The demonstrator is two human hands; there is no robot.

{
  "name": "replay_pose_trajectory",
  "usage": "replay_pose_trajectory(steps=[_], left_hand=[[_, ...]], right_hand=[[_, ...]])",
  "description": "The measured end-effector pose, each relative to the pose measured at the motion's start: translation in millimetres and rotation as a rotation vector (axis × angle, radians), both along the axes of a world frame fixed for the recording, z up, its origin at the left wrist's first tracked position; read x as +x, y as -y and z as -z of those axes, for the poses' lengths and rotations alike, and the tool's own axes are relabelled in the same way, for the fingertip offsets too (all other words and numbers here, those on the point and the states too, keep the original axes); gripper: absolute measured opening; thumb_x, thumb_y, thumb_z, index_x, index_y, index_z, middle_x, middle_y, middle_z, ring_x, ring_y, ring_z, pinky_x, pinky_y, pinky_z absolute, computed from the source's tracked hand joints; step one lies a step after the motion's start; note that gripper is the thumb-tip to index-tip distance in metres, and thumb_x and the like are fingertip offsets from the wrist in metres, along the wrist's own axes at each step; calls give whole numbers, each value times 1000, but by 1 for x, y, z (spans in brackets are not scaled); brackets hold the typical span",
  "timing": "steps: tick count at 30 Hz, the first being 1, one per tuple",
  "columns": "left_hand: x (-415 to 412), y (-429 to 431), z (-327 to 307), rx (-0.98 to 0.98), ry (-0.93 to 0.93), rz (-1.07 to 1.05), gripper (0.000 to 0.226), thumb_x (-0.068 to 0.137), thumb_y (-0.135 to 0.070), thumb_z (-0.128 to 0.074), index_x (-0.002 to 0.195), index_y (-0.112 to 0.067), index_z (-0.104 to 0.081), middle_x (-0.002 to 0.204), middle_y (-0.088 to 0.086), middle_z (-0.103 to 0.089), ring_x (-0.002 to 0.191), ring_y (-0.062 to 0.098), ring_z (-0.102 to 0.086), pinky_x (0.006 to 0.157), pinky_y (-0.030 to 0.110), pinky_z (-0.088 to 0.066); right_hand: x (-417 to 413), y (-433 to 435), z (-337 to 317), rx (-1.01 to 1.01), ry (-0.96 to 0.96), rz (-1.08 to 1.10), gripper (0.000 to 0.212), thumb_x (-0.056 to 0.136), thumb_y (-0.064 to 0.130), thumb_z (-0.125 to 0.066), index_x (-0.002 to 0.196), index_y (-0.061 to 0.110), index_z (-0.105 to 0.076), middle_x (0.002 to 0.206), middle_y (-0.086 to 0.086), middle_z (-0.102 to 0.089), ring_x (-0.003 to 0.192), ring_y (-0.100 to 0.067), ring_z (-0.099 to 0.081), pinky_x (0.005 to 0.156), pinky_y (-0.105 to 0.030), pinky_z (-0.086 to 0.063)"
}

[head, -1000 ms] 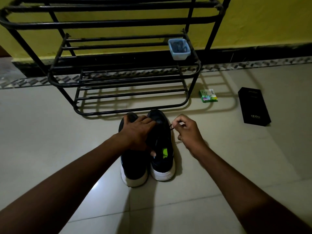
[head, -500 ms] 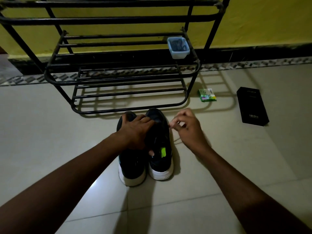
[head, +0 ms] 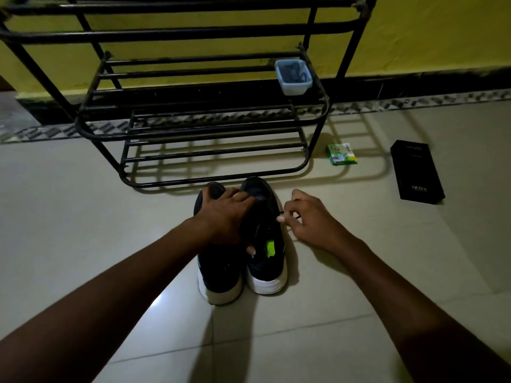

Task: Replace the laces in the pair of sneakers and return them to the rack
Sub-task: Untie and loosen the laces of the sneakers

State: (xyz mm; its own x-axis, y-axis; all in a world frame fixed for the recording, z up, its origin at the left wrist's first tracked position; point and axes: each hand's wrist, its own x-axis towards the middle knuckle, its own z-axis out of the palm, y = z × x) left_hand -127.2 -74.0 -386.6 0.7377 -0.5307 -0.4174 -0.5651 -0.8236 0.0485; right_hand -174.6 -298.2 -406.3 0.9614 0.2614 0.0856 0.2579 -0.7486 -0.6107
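The black metal shoe rack (head: 193,128) stands against the yellow wall, and everything else I place from it. The pair of dark sneakers (head: 240,244) with white soles sits on the floor just in front of the rack's lowest bars, toes pointing towards it, the two shoes touching side by side. A black phone box (head: 417,172) lies flat on the tiles well to the right of the rack. My left hand (head: 224,214) lies spread over the tops of both sneakers, fingers wide and pressing down, its thumb tucked at the right shoe's opening beside a bright green tag. My right hand (head: 307,217) hovers just beside the right shoe, fingers pinched narrowly on a thin black lace (head: 296,217). A pale plastic tub (head: 293,77) rests on the right end of the rack's middle shelf. A small green packet (head: 341,154) lies on the floor just beside the rack's right leg.
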Motion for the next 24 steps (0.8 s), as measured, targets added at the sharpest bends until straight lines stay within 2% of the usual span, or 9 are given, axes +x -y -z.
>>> replay_pose_trajectory(steps=[3,5,7,11,13,15,17,21,24], left_hand=[[-2,0,-1,-9,-12,-11,120,62,-78,-74,156,-34,-15,163,-5,-23,155,24,-9,114,73,-7],[-2,0,-4,-35,-54,-36,118,63,-74,-77,156,-35,-16,164,-5,-21,155,24,-8,114,72,-3],[-2,-2,-8,-94,-103,-75,115,62,-68,-81,155,-36,-22,163,-5,-24,154,26,-11,113,72,-4],[-8,1,-12,-330,-50,-186,74,67,-63,-69,135,-38,-51,139,-5,-46,137,24,-38,108,71,-20],[-13,6,-9,-401,26,-202,53,75,-57,-64,122,-31,-61,125,-3,-53,124,23,-49,105,63,-32],[-17,11,-4,-451,72,-172,39,81,-50,-62,110,-23,-65,113,0,-58,107,24,-60,91,50,-50],[-21,17,1,-487,78,-154,32,82,-42,-64,102,-17,-64,106,2,-59,90,26,-63,72,44,-57],[-27,30,10,-384,213,-145,41,87,-37,-65,120,-14,-57,115,5,-56,92,32,-64,66,43,-56],[-22,33,16,-410,252,-173,36,92,-31,-59,124,-16,-58,117,4,-57,93,32,-65,65,39,-53]], right_hand=[[2,11,-1,129,101,170,29,96,12,-64,70,7,-53,79,1,-41,66,-9,-43,64,-25,-32],[-1,18,2,164,60,237,24,96,17,-65,76,7,-57,81,2,-46,70,-4,-49,68,-22,-40],[-6,20,13,123,7,260,14,94,24,-68,87,12,-63,89,1,-55,82,-10,-56,78,-33,-50],[-27,4,30,-31,-1,363,13,93,36,-64,103,27,-65,110,7,-59,105,-18,-58,93,-44,-42],[-35,-8,29,37,57,349,14,93,37,-57,98,26,-65,104,8,-60,100,-15,-59,89,-43,-44],[-40,-18,27,162,71,279,21,88,38,-60,93,19,-65,96,5,-60,89,-12,-60,80,-39,-52],[-43,-26,31,177,64,244,28,80,37,-68,97,15,-65,97,2,-60,88,-14,-61,79,-36,-54],[-47,-35,43,195,22,302,42,79,35,-60,113,11,-66,111,-1,-61,96,-24,-65,82,-43,-58],[-52,-38,50,229,72,357,37,84,26,-62,113,6,-69,115,-6,-65,99,-25,-66,83,-45,-58]])
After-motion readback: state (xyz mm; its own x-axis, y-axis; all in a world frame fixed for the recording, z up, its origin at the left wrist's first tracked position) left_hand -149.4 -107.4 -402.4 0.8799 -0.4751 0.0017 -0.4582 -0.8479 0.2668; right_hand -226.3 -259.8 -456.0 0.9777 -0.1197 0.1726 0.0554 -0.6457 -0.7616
